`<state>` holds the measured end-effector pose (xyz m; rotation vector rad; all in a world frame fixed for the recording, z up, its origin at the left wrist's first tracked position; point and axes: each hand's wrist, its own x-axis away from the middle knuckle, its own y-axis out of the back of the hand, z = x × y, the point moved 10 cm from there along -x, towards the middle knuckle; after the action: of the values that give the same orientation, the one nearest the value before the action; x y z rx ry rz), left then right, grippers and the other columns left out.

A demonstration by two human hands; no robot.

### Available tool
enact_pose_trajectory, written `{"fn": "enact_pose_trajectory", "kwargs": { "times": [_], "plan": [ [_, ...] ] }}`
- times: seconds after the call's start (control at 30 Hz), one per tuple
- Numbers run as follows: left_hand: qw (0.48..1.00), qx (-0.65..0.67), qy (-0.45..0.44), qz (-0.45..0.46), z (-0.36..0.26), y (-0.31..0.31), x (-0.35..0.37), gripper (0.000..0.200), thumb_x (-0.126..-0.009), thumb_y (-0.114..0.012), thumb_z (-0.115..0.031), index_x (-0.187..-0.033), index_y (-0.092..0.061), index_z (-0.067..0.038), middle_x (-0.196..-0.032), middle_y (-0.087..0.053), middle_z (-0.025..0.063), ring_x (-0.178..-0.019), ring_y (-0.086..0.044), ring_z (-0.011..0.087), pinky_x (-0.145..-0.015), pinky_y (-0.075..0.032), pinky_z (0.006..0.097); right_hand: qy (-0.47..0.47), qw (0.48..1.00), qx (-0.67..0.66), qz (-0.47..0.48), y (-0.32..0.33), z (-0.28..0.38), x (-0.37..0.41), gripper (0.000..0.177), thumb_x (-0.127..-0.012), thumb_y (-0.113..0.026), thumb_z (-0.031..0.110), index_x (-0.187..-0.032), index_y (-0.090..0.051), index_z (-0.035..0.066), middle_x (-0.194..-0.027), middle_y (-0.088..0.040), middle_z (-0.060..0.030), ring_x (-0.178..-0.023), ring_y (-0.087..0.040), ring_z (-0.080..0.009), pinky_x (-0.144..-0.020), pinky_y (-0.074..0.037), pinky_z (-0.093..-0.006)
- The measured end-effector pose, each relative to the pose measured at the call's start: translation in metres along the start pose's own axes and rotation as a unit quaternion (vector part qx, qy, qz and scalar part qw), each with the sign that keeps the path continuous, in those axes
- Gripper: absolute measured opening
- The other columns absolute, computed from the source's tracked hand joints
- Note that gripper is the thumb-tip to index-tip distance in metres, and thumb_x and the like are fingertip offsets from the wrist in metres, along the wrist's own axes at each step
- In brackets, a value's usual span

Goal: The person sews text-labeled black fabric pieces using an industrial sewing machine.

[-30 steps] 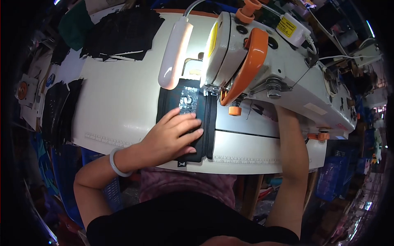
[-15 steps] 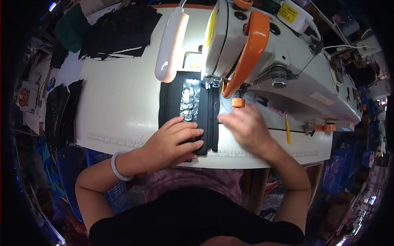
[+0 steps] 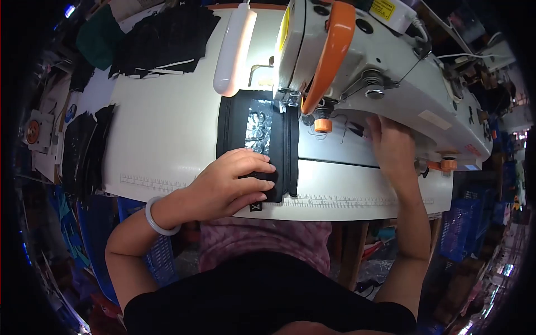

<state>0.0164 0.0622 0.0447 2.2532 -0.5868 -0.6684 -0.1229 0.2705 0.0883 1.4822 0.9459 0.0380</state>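
A black fabric piece (image 3: 234, 128) lies under the sewing machine's presser foot (image 3: 288, 100), with a shiny clear plastic strip (image 3: 258, 125) on it and a zipper-like band along its right side. My left hand (image 3: 240, 181) presses on its near part, palm down with fingers stretched out. A small black label (image 3: 255, 206) sticks out below that hand. Under the machine arm, my right hand (image 3: 391, 145) is curled over the spot beside dark-bladed thread snips (image 3: 355, 129). Its fingertips are partly hidden, so I cannot make out what they hold.
The white sewing machine (image 3: 402, 89) with its orange lever (image 3: 335, 50) fills the right. A lit lamp (image 3: 231, 56) hangs beside the needle. Black fabric piles (image 3: 164, 42) lie at back left and far left. A printed ruler (image 3: 357, 201) runs along the table's front edge.
My right hand has moved right and away from the needle area, to the snips under the machine arm. It now covers the yellow-handled tool's spot. My left hand stays on the fabric.
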Motion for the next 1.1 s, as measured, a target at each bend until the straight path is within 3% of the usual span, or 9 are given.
{"fn": "enact_pose_trajectory", "kwargs": {
  "times": [0.1, 0.13, 0.2, 0.23, 0.33, 0.43, 0.87, 1.0, 1.1],
  "plan": [
    [1.0, -0.001, -0.001, 0.004, -0.004, -0.008, 0.003, 0.029, -0.085, -0.078, -0.015, -0.112, -0.072, -0.01, -0.129, -0.063, 0.0118, -0.127, -0.057, 0.0314, -0.11, -0.04, 0.0529, -0.108, 0.982, -0.105, 0.112, -0.004, -0.017, 0.01, 0.021, -0.093, -0.07, 0.022, -0.107, -0.071, 0.007, -0.103, -0.069, -0.0133, -0.098, -0.065, -0.0365, -0.083, -0.051, -0.0471],
    [1.0, -0.013, -0.003, 0.007, -0.007, -0.012, 0.004, 0.028, -0.085, -0.078, -0.015, -0.111, -0.072, -0.01, -0.127, -0.064, 0.0116, -0.126, -0.058, 0.0311, -0.11, -0.04, 0.0523, -0.106, 0.983, -0.104, 0.108, -0.003, -0.015, 0.016, 0.021, -0.093, -0.07, 0.022, -0.107, -0.071, 0.007, -0.103, -0.069, -0.0133, -0.098, -0.065, -0.0365, -0.083, -0.051, -0.0471],
    [1.0, -0.029, -0.006, 0.006, -0.009, -0.015, 0.005, 0.027, -0.085, -0.078, -0.015, -0.111, -0.073, -0.01, -0.126, -0.064, 0.0115, -0.126, -0.059, 0.0308, -0.11, -0.041, 0.0517, 0.004, 0.989, -0.108, 0.1, -0.006, 0.014, 0.032, 0.022, -0.089, -0.072, 0.017, -0.109, -0.071, 0.008, -0.109, -0.067, -0.0122, -0.102, -0.063, -0.0334, -0.085, -0.051, -0.0449],
    [1.0, -0.029, -0.007, 0.004, -0.009, -0.015, 0.006, 0.027, -0.085, -0.078, -0.015, -0.111, -0.073, -0.011, -0.125, -0.065, 0.0108, -0.125, -0.059, 0.0304, -0.11, -0.041, 0.0514, 0.06, 0.978, -0.186, 0.074, -0.002, 0.04, 0.034, 0.023, -0.087, -0.072, 0.016, -0.109, -0.071, 0.009, -0.107, -0.066, -0.0105, -0.098, -0.064, -0.0306, -0.082, -0.051, -0.043],
    [1.0, -0.029, -0.01, 0.001, -0.01, -0.017, 0.008, 0.027, -0.084, -0.079, -0.014, -0.111, -0.073, -0.011, -0.123, -0.066, 0.0094, -0.124, -0.06, 0.0295, -0.109, -0.041, 0.0509, 0.229, 0.897, -0.368, 0.087, 0.016, 0.123, 0.051, 0.028, -0.082, -0.072, 0.01, -0.11, -0.07, 0.007, -0.101, -0.065, -0.0064, -0.089, -0.064, -0.0238, -0.076, -0.051, -0.0368],
    [0.999, -0.039, -0.017, 0.007, -0.008, -0.02, 0.009, 0.029, -0.084, -0.079, -0.016, -0.111, -0.073, -0.012, -0.121, -0.067, 0.007, -0.122, -0.061, 0.0281, -0.108, -0.042, 0.0513, 0.267, 0.874, -0.396, 0.087, 0.02, 0.147, 0.057, 0.022, -0.081, -0.068, 0.009, -0.102, -0.071, 0.006, -0.096, -0.064, -0.0039, -0.085, -0.063, -0.0196, -0.074, -0.05, -0.0332],
    [0.997, -0.065, -0.027, -0.016, 0.028, 0.003, -0.024, 0.025, -0.082, -0.078, -0.015, -0.107, -0.074, -0.013, -0.116, -0.069, 0.0068, -0.117, -0.063, 0.0285, -0.106, -0.044, 0.0505, 0.279, 0.877, -0.378, 0.105, -0.013, 0.133, 0.016, 0.023, -0.077, -0.072, 0.006, -0.1, -0.072, 0.006, -0.092, -0.066, -0.0024, -0.081, -0.064, -0.0189, -0.073, -0.05, -0.0334],
    [0.998, -0.054, -0.026, -0.022, 0.047, 0.011, -0.036, 0.02, -0.087, -0.074, -0.018, -0.105, -0.073, -0.01, -0.114, -0.069, 0.0065, -0.12, -0.062, 0.0256, -0.11, -0.042, 0.0527, 0.256, 0.895, -0.354, 0.09, -0.026, 0.127, 0.008, 0.023, -0.077, -0.073, 0.003, -0.1, -0.072, 0.006, -0.095, -0.068, -0.0039, -0.083, -0.067, -0.0221, -0.075, -0.052, -0.0374],
    [0.998, -0.048, -0.025, -0.026, 0.058, 0.017, -0.042, 0.018, -0.086, -0.075, -0.018, -0.103, -0.075, -0.01, -0.114, -0.069, 0.0065, -0.12, -0.062, 0.0247, -0.11, -0.041, 0.0528, 0.175, 0.916, -0.344, 0.108, -0.042, 0.117, 0.004, 0.028, -0.077, -0.072, 0.001, -0.104, -0.072, 0.006, -0.1, -0.069, -0.0085, -0.089, -0.068, -0.027, -0.081, -0.053, -0.0419]
  ]
}}
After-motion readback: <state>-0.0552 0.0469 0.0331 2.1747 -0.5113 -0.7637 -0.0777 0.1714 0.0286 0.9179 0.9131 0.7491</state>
